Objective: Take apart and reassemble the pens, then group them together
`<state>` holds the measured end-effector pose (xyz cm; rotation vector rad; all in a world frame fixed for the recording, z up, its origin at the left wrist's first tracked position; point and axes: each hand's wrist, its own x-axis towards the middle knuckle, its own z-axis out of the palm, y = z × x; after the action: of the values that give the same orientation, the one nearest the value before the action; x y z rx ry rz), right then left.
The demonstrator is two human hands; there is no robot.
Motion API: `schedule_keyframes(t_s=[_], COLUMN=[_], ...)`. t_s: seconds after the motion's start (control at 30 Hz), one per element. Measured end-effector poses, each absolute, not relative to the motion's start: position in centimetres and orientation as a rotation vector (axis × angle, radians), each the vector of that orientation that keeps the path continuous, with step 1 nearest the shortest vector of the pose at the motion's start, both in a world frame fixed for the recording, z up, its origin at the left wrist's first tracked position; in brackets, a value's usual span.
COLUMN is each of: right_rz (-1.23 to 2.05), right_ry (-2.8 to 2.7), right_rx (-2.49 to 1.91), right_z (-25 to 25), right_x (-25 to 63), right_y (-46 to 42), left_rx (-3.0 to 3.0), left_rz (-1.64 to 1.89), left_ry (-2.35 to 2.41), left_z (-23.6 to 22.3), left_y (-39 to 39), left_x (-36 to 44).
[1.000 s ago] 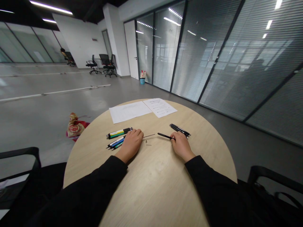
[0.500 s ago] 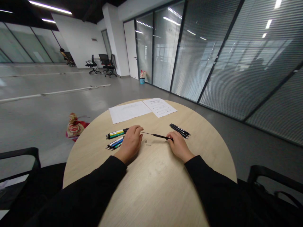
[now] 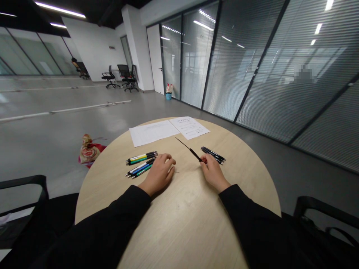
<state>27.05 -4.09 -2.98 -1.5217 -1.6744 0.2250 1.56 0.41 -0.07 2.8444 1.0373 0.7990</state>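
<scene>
On the round bench [image 3: 185, 220], coloured ballpoint pens [image 3: 141, 168] lie leftmost, near the left hand [image 3: 159, 170], whose fingers curl downward; I cannot tell whether they grip anything. Further right, a thin refill [image 3: 182, 142] protrudes from a black pen barrel [image 3: 195, 155] pinched by the right hand [image 3: 212, 171], with black pens [image 3: 213, 154] just beyond.

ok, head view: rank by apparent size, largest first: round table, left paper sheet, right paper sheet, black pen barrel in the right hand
1. Round table
2. Left paper sheet
3. Right paper sheet
4. Black pen barrel, partly hidden by the right hand
</scene>
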Motion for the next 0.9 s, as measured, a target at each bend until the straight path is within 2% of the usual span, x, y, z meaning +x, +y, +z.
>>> schedule_keyframes(t_s=[0.3,0.9], right_rz=[0.295,0.471], right_ry=[-1.636,-1.512], right_rx=[-1.486,-1.367], right_z=[-2.96,-3.14], right_x=[26.92,26.47], right_y=[-4.06,-4.23], left_rx=[2.971,3.033], left_rz=[0.580,0.624], left_ry=[0.897,0.888], left_z=[-0.26,-0.96], left_y=[0.30,0.53], left_x=[1.71,1.98])
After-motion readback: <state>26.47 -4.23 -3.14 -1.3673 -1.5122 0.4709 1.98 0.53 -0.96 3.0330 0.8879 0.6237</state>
